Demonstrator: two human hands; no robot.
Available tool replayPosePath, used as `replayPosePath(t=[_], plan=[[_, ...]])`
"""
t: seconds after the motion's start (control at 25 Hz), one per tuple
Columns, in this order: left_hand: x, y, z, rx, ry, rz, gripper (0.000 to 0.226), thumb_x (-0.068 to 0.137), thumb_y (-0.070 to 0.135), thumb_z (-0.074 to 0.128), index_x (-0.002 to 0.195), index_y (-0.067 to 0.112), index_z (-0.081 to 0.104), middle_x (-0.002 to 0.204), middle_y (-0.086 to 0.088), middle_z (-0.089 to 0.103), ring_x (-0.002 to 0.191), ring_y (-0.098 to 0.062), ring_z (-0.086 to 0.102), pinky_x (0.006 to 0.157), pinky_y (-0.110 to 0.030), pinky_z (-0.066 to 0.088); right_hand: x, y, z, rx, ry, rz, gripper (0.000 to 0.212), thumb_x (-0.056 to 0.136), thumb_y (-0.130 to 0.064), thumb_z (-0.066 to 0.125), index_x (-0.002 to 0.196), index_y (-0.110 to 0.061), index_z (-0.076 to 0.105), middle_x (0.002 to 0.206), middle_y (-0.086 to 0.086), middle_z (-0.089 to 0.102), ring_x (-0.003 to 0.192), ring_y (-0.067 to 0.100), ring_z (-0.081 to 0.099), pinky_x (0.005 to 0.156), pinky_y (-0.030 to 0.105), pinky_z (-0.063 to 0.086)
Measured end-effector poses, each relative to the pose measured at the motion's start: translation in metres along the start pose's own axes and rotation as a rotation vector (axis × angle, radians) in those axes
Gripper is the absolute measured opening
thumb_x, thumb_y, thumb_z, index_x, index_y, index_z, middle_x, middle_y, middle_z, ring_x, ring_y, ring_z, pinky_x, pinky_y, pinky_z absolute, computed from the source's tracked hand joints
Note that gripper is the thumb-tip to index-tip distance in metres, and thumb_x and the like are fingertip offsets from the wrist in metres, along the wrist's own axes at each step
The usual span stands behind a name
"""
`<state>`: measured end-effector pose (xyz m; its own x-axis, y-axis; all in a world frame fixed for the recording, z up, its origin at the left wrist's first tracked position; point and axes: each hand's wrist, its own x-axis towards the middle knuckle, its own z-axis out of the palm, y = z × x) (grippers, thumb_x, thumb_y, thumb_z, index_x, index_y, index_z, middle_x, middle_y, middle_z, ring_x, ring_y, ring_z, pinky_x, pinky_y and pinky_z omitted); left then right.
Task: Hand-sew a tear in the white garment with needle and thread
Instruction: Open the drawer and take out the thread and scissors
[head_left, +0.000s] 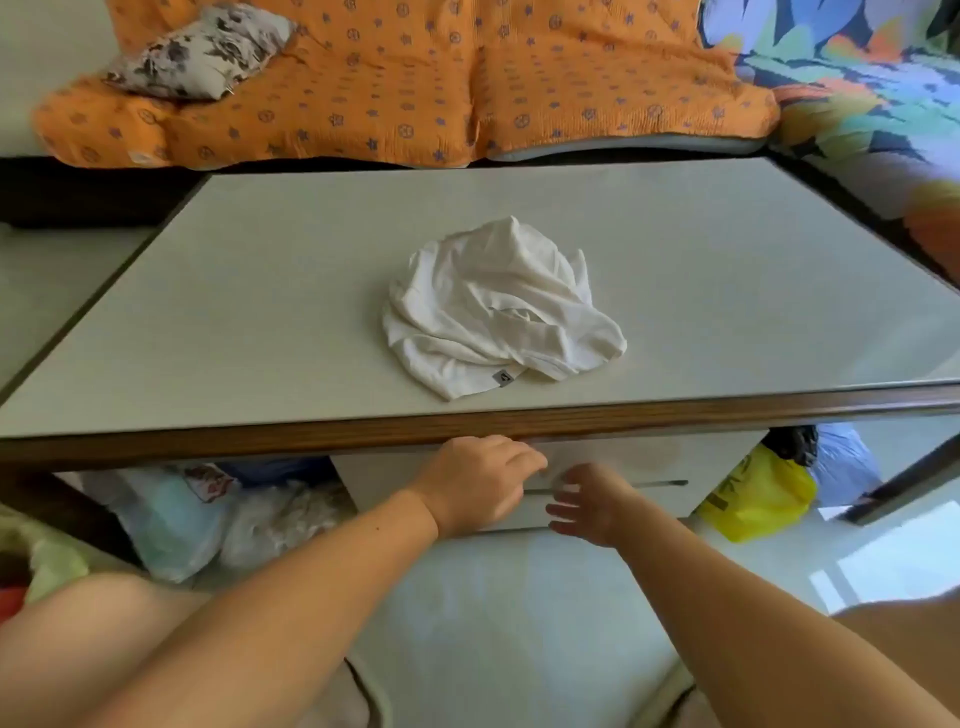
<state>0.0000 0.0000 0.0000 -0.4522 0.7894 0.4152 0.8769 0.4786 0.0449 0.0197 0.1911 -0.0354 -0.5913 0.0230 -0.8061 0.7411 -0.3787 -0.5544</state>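
Observation:
A crumpled white garment (501, 309) with a small dark label lies in the middle of the pale table top (260, 312). No needle or thread shows. Both hands are below the table's wooden front edge, at a white drawer front (649, 467) with a thin dark handle slot. My left hand (480, 483) rests against the drawer front with curled fingers, its fingertips by the slot. My right hand (589, 506) hovers just right of it, fingers spread, holding nothing.
An orange patterned sofa cover (415, 88) with a floral cushion (202, 52) lies behind the table. A colourful blanket (857, 78) is at the right. Under the table sit plastic bags (208, 514) on the left and a yellow bag (758, 499) on the right.

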Motion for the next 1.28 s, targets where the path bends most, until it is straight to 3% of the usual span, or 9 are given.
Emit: replayPosePath(t=[0.16,0.32,0.44,0.6,0.68,0.8,1.0,1.16,1.28], plan=[[-0.003,0.005,-0.003,-0.008,-0.033,-0.059,0.041,0.076,0.018,0.046,0.107,0.017,0.073,0.106,0.002,0.074,0.086,-0.014,0.071,0.063,-0.023,0.053,0.010,0.003,0.007,0.346,0.065,0.023,0.021,0.096,-0.002,0.043,0.117,0.002,0.044,0.114,0.022,0.053,0.121,0.034,0.055,0.105,0.048,0.040],[-0.008,0.005,-0.004,-0.006,-0.110,-0.066,0.044,0.078,0.019,0.045,0.116,0.014,0.068,0.115,-0.003,0.071,0.097,-0.019,0.068,0.074,-0.027,0.056,0.014,0.017,-0.002,0.382,0.023,0.020,0.022,0.095,-0.002,0.043,0.115,0.001,0.049,0.103,0.018,0.060,0.102,0.029,0.060,0.093,0.042,0.045],[-0.009,0.004,-0.006,-0.068,-0.113,-0.110,0.042,0.085,0.018,0.044,0.120,0.012,0.065,0.115,-0.004,0.070,0.100,-0.021,0.067,0.077,-0.032,0.058,0.002,0.009,-0.010,-0.215,0.067,0.074,0.025,0.094,-0.013,0.055,0.112,0.004,0.059,0.090,0.017,0.066,0.085,0.031,0.067,0.075,0.042,0.056],[0.007,0.008,-0.020,-0.148,-0.363,-0.401,0.037,0.102,0.023,0.037,0.133,0.028,0.055,0.122,0.003,0.067,0.110,-0.020,0.061,0.083,-0.036,0.051,-0.058,-0.037,-0.012,-1.138,-0.162,0.230,0.034,0.104,-0.026,0.045,0.126,-0.003,0.055,0.109,0.019,0.072,0.091,0.032,0.071,0.085,0.043,0.058],[0.012,0.002,-0.022,-0.276,-0.508,-0.569,0.033,0.102,0.026,0.039,0.127,0.033,0.060,0.124,0.005,0.066,0.111,-0.019,0.059,0.089,-0.034,0.048,-0.086,-0.063,-0.005,-1.268,-0.230,0.124,0.029,0.102,-0.024,0.050,0.121,-0.005,0.062,0.102,0.014,0.075,0.082,0.025,0.074,0.075,0.035,0.059],[0.004,-0.008,-0.025,-0.485,-0.587,-0.755,0.027,0.100,0.023,0.049,0.123,0.027,0.064,0.119,0.003,0.068,0.110,-0.017,0.061,0.095,-0.034,0.050,-0.097,-0.073,0.002,-1.385,-0.075,-0.133,0.025,0.097,-0.018,0.056,0.109,0.000,0.068,0.083,0.008,0.075,0.063,0.015,0.068,0.055,0.021,0.049],[-0.019,-0.015,-0.029,-0.396,-0.649,-0.797,0.028,0.098,0.023,0.054,0.125,0.019,0.063,0.115,-0.003,0.065,0.104,-0.021,0.060,0.093,-0.036,0.051,-0.068,-0.041,0.012,-1.429,0.068,-0.468,0.021,0.097,-0.015,0.054,0.104,-0.011,0.074,0.093,0.007,0.072,0.077,0.017,0.061,0.075,0.030,0.052],[-0.031,-0.023,-0.016,-0.334,-0.675,-0.825,0.030,0.092,0.018,0.062,0.121,0.025,0.065,0.105,0.001,0.065,0.097,-0.019,0.062,0.089,-0.040,0.054,-0.047,-0.026,0.023,-1.564,-0.002,-0.447,0.024,0.093,-0.011,0.054,0.105,-0.004,0.074,0.097,0.013,0.073,0.073,0.017,0.056,0.068,0.031,0.047],[-0.034,-0.018,-0.008,-0.278,-0.748,-0.752,0.022,0.089,0.044,0.062,0.099,0.027,0.072,0.083,0.002,0.068,0.080,-0.022,0.065,0.071,-0.035,0.056,-0.033,-0.021,0.035,-1.744,-0.015,-0.360,0.029,0.094,-0.014,0.052,0.111,-0.003,0.071,0.092,0.011,0.064,0.076,0.021,0.056,0.068,0.030,0.046]])
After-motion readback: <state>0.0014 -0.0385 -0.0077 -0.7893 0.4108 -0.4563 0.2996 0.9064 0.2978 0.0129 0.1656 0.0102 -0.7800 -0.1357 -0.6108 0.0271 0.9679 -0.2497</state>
